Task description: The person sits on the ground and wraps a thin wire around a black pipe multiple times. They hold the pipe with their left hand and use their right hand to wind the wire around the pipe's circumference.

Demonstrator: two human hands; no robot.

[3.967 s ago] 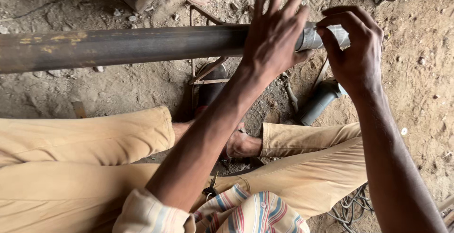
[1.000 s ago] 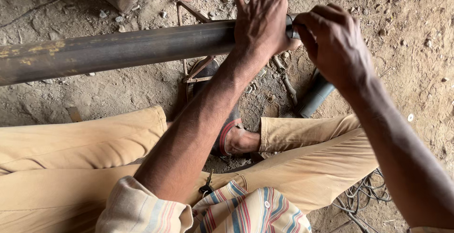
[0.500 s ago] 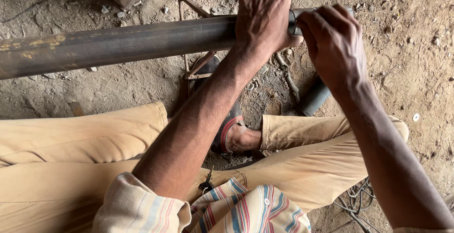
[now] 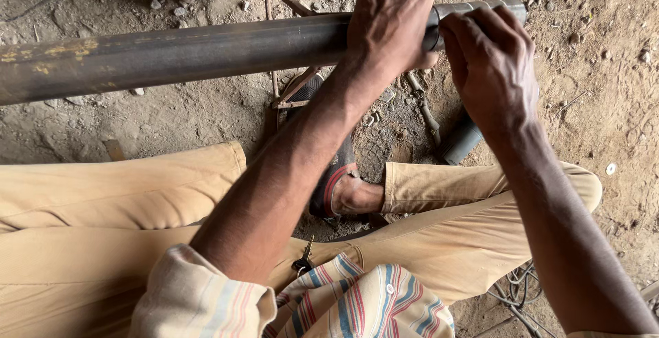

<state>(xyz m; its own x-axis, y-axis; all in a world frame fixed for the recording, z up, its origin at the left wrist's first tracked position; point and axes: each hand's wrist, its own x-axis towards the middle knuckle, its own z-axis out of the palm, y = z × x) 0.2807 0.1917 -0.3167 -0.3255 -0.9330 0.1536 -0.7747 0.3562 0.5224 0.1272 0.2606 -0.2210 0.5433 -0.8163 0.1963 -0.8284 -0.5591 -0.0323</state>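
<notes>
Gripping a dark steel pipe (image 4: pixel 192 53), the left hand (image 4: pixel 391 26) lies flat while the right hand (image 4: pixel 491 70) clasps its end; loosened grips risk rolling.

A long pipe (image 4: pixel 192 53) of dark, matt metal, blotched with yellowish rust, is gripped by both hands; its end section (image 4: pixel 480 10) is seen in paler, smoother grey metal. The floor (image 4: pixel 604 84) is shown as rough, dusty earth strewn with grit. Tan trousers (image 4: pixel 117 194) of matt woven cloth and a striped cloth shirt (image 4: pixel 357 304) are worn.
</notes>
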